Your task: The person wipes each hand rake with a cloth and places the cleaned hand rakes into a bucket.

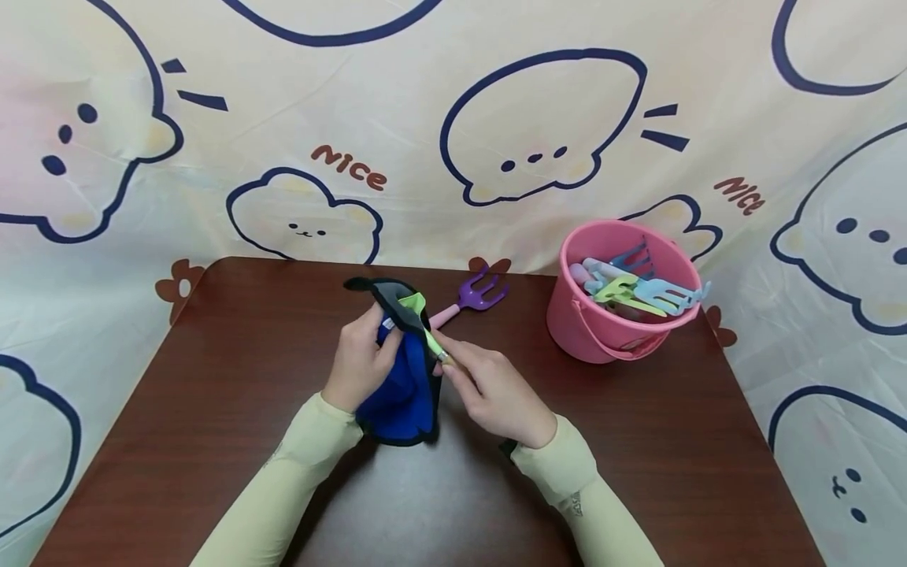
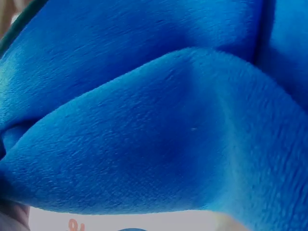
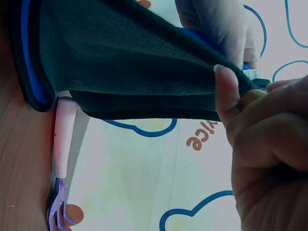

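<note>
A two-sided cloth (image 1: 404, 394), blue on one face and dark grey-green on the other, hangs in folds between the hands. My left hand (image 1: 361, 358) grips its upper part, where a small white label shows. With bent fingers, my right hand (image 1: 496, 386) holds a light green toy garden tool (image 1: 434, 344) near its handle. The cloth wraps over part of the tool, whose green tip (image 1: 412, 302) peeks out at the top. In the right wrist view, the right thumb (image 3: 226, 89) presses the cloth's dark edge. Blue fabric (image 2: 144, 134) fills most of the left wrist view.
Behind the cloth, a purple toy fork (image 1: 482, 293) with a pink handle lies on the brown table (image 1: 248, 354). A pink bucket (image 1: 581, 323) at the back right holds several pastel toy tools (image 1: 631, 293). A patterned curtain (image 1: 411, 94) surrounds the table's back and sides.
</note>
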A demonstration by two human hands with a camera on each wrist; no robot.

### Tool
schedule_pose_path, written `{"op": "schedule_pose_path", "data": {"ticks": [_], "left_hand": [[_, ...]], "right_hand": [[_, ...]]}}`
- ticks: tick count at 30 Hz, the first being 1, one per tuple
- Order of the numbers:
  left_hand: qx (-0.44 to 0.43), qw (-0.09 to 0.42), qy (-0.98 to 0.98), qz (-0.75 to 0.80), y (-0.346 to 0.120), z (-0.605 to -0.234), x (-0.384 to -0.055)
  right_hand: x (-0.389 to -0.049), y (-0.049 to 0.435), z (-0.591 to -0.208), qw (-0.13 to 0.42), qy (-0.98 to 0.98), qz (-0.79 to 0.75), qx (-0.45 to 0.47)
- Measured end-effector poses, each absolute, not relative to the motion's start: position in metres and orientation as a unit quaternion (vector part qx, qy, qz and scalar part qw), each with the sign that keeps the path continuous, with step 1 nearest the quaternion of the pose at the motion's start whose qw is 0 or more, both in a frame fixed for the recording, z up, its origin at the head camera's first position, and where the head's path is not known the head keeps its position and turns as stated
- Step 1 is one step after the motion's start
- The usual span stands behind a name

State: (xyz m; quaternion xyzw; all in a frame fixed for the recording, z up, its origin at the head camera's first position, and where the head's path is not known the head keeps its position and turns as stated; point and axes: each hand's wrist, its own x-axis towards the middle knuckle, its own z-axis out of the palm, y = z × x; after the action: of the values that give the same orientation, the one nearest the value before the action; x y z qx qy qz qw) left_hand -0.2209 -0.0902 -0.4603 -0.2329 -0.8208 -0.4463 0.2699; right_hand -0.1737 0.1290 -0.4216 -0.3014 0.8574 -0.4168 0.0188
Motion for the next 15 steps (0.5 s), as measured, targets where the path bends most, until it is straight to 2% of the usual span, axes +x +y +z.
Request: {"op": "schedule_pose_path", "data": {"ticks": [6,11,15], "left_hand": [[-0.242,0.343,-0.825,-0.378,-0.089,-0.464,-0.224],[-0.239,0.452,-0.799,-0.316,-0.091,-0.468,-0.225],[-0.175,0.536,-0.748,-0.350,-0.095,-0.464,-0.221]], "right_hand": [[-0.171,0.121,-0.426,-0.042,0.871,-0.379,-0.311],[-0.165,0.114,-0.426,-0.057,0.869,-0.383,-0.308],[-0.162,0.113,-0.427,-0.071,0.884,-0.354,-0.298]]}}
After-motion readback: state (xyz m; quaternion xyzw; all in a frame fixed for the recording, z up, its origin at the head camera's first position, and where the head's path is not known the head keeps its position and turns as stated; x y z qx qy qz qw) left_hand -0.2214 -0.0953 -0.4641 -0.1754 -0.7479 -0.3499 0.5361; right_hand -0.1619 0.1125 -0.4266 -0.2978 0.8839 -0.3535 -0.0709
